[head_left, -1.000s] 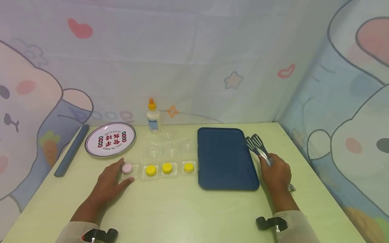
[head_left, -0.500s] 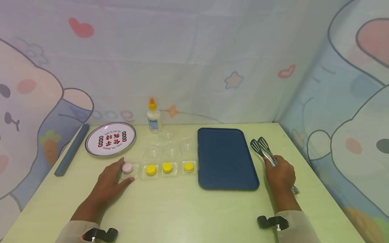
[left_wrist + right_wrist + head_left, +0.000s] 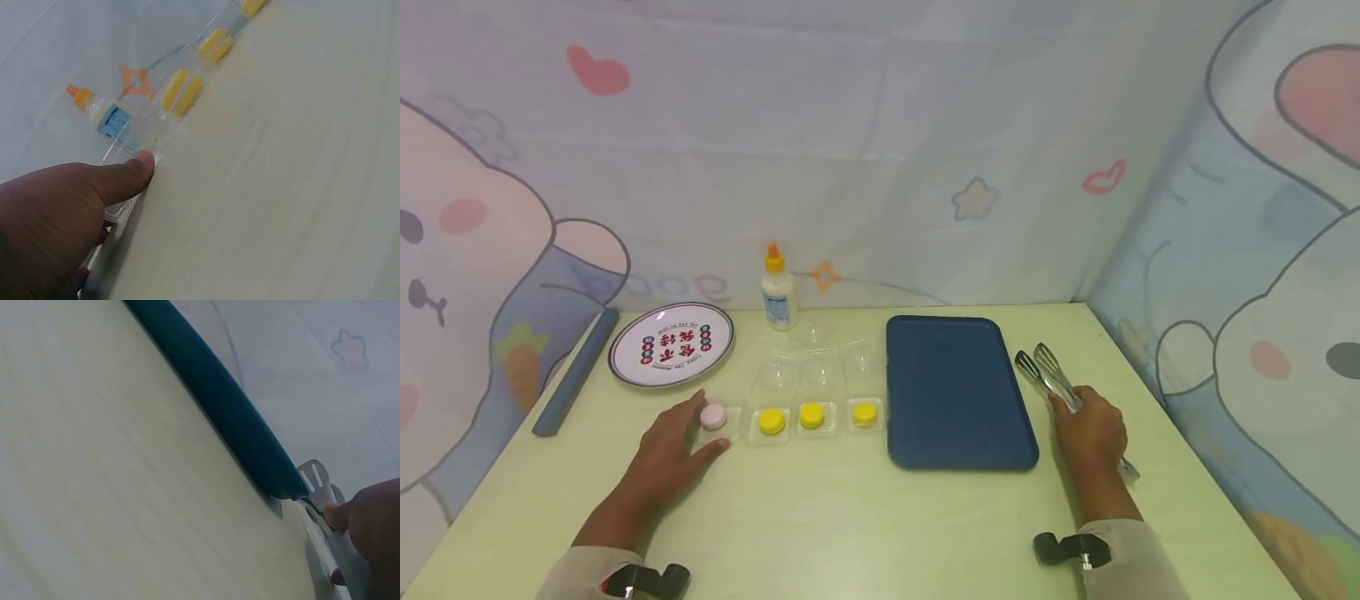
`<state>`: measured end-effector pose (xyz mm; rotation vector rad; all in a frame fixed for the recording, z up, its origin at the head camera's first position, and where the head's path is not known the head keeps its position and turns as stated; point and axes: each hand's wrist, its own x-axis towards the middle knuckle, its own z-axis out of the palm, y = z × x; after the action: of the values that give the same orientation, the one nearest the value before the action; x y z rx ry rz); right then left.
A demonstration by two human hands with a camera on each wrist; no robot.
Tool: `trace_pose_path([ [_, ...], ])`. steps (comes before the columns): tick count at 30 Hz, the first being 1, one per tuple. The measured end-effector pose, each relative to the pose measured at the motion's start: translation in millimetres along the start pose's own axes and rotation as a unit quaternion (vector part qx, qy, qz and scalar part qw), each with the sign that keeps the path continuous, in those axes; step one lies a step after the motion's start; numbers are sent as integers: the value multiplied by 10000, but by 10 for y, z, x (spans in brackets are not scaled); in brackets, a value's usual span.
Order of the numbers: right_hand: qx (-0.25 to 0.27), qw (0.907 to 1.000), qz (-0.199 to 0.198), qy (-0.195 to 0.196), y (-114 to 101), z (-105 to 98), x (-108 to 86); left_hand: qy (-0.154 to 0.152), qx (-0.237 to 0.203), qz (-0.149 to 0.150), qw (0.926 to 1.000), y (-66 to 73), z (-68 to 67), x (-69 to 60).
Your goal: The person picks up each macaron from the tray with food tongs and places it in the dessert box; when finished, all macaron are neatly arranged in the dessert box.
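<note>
My left hand [image 3: 661, 457] holds the left-hand clear plastic box [image 3: 732, 422] between thumb and fingers; a round pink piece [image 3: 713, 417] sits in it. In the left wrist view, the thumb of that hand [image 3: 62, 215] lies against the box edge. Right of it stand three open boxes with yellow pieces [image 3: 772, 421] [image 3: 812, 415] [image 3: 865, 412]. My right hand [image 3: 1091, 433] grips metal tongs [image 3: 1060, 385] right of the blue tray [image 3: 961, 392]; their slotted heads point away from me. The right wrist view shows the hand [image 3: 375, 528] on the tongs [image 3: 322, 497] beside the tray's end [image 3: 219, 400].
A white oval plate [image 3: 672, 345] with red writing lies at the back left, beside a grey-blue bar [image 3: 576, 372]. A glue bottle [image 3: 778, 298] with an orange tip stands at the back, behind the clear raised lids [image 3: 822, 372]. A patterned cloth hangs behind the table.
The right hand and the tongs have moved a little to the right, off the tray's edge, and the slotted heads sit lower. The left hand has stayed at the box.
</note>
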<state>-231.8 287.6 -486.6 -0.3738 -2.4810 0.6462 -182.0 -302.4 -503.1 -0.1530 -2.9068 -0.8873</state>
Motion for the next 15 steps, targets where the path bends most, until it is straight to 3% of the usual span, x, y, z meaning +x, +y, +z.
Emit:
trace_pose_path([
  [7,-317,9994,-123,-104,2,5,0,9,-14,-4,10000,22,-1,-2],
  [15,-206,9997,-126,60,-27,40,-12,70,-30,78,9999,-9,7,8],
])
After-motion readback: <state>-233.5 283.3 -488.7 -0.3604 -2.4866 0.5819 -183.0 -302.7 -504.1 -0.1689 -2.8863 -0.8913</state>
